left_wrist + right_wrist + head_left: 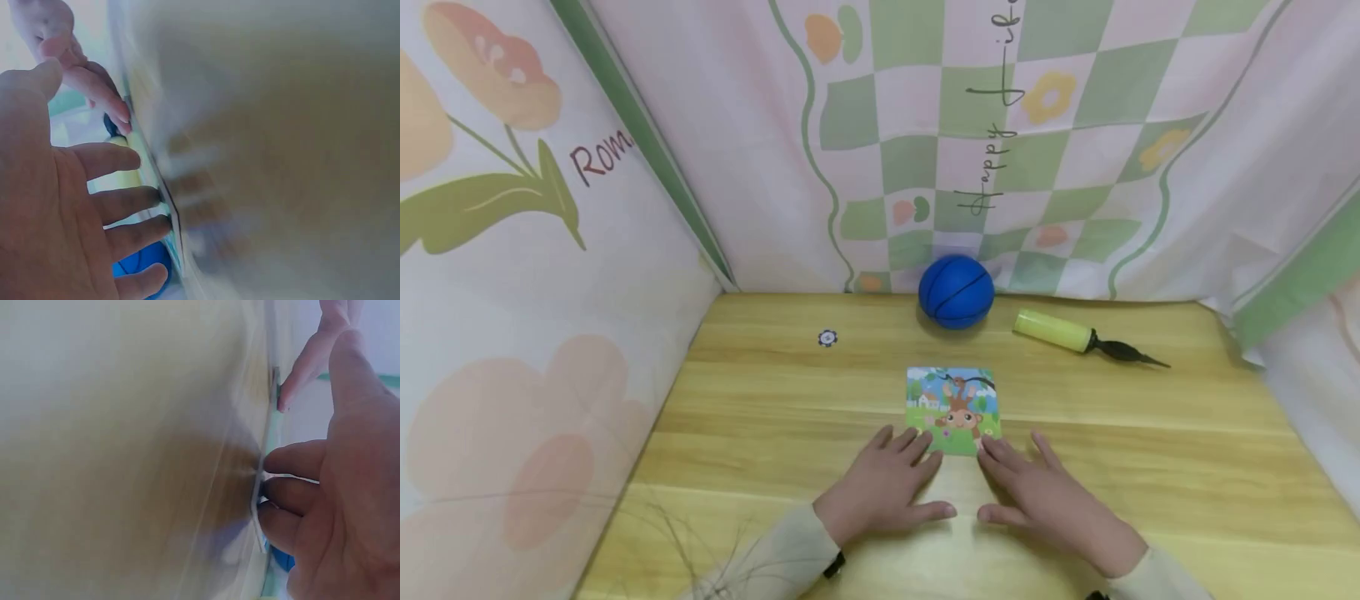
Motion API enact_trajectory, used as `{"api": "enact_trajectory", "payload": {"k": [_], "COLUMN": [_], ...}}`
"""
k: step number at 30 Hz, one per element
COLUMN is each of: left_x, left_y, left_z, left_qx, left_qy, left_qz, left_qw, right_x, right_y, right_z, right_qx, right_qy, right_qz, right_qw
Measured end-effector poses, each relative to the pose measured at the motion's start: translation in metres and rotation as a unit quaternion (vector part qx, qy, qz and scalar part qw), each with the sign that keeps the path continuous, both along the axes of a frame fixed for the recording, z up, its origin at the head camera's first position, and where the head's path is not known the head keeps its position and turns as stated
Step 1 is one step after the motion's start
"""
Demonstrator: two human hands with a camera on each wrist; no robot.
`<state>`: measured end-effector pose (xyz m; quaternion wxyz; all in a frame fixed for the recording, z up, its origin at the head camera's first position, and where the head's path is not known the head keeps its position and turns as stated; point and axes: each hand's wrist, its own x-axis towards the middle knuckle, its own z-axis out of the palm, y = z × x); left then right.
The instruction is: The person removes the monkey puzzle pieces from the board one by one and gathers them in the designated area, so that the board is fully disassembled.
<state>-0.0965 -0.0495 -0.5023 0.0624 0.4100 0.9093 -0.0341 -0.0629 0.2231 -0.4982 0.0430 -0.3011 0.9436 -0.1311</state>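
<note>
A square picture card (952, 396) with an upside-down monkey on a green and blue scene lies flat on the wooden table. My left hand (883, 487) has its fingertips on the card's near left corner, fingers spread and thumb pointing inward. At the near right corner, my right hand (1048, 500) touches the card with straight fingers. Both palms face down, and the thumbs point toward each other with a gap between them. Seen edge-on, the card (176, 228) looks thin in the left wrist view, with fingertips along it. In the right wrist view, fingertips (270, 464) rest at its edge.
Beyond the card a blue ball (957, 292) with black lines sits by the back curtain (910, 108). To its right lies a yellow hand pump (1054, 331) with a black nozzle. A small dark-and-white flower-shaped disc (827, 337) is on the table (760, 400) at left.
</note>
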Motion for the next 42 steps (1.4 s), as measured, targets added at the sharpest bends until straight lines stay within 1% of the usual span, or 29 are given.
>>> {"api": "enact_trajectory", "payload": {"k": [3, 6, 9, 11, 14, 16, 19, 21, 24, 26, 29, 31, 33, 35, 37, 40, 42], "left_x": [0.019, 0.037, 0.051, 0.057, 0.063, 0.064, 0.064, 0.061, 0.051, 0.040, 0.022, 0.013, 0.007, 0.003, 0.002, 0.003, 0.004], "left_y": [-0.006, -0.011, -0.016, -0.019, -0.021, -0.021, -0.020, -0.018, -0.013, -0.008, 0.002, 0.009, 0.015, 0.021, 0.024, 0.028, 0.029], "left_z": [0.004, 0.007, 0.008, 0.007, 0.007, 0.007, 0.007, 0.007, 0.009, 0.010, 0.011, 0.010, 0.008, 0.006, 0.005, 0.005, 0.005], "left_qx": [0.012, 0.014, 0.017, 0.018, 0.024, 0.025, 0.029, 0.031, 0.029, 0.027, 0.036, 0.041, 0.038, 0.024, 0.006, -0.017, -0.026], "left_qy": [0.002, -0.003, -0.019, -0.030, -0.037, -0.037, -0.035, -0.031, -0.003, 0.020, 0.045, 0.047, 0.043, 0.031, 0.015, -0.002, -0.004], "left_qz": [-0.006, -0.005, 0.000, 0.002, 0.002, 0.002, 0.003, 0.002, 0.003, 0.005, 0.009, 0.011, 0.013, 0.017, 0.020, 0.021, 0.020], "left_qw": [0.9999, 0.9999, 0.9997, 0.9994, 0.9990, 0.9990, 0.9990, 0.9991, 0.9996, 0.9994, 0.9983, 0.9980, 0.9983, 0.9991, 0.9997, 0.9996, 0.9995], "right_x": [0.015, 0.031, 0.046, 0.053, 0.061, 0.064, 0.066, 0.065, 0.057, 0.044, 0.018, -0.003, -0.021, -0.035, -0.044, -0.051, -0.054], "right_y": [-0.002, -0.004, -0.007, -0.009, -0.010, -0.010, -0.011, -0.012, -0.014, -0.014, -0.011, -0.009, -0.006, -0.005, -0.003, -0.001, 0.000], "right_z": [0.003, 0.002, -0.002, -0.004, -0.008, -0.009, -0.008, -0.004, 0.007, 0.015, 0.024, 0.026, 0.025, 0.020, 0.014, 0.007, 0.004], "right_qx": [0.010, 0.010, 0.001, -0.004, -0.002, -0.001, 0.003, 0.008, 0.009, 0.004, -0.036, -0.052, -0.063, -0.057, -0.051, -0.044, -0.040], "right_qy": [-0.001, 0.003, 0.013, 0.023, 0.049, 0.061, 0.058, 0.051, 0.050, 0.066, 0.103, 0.126, 0.132, 0.121, 0.105, 0.083, 0.078], "right_qz": [0.011, 0.019, 0.028, 0.030, 0.031, 0.027, 0.023, 0.019, -0.005, -0.030, -0.065, -0.075, -0.078, -0.082, -0.084, -0.085, -0.087], "right_qw": [0.9999, 0.9998, 0.9995, 0.9993, 0.9983, 0.9978, 0.9980, 0.9985, 0.9987, 0.9974, 0.9919, 0.9878, 0.9861, 0.9877, 0.9896, 0.9919, 0.9923]}}
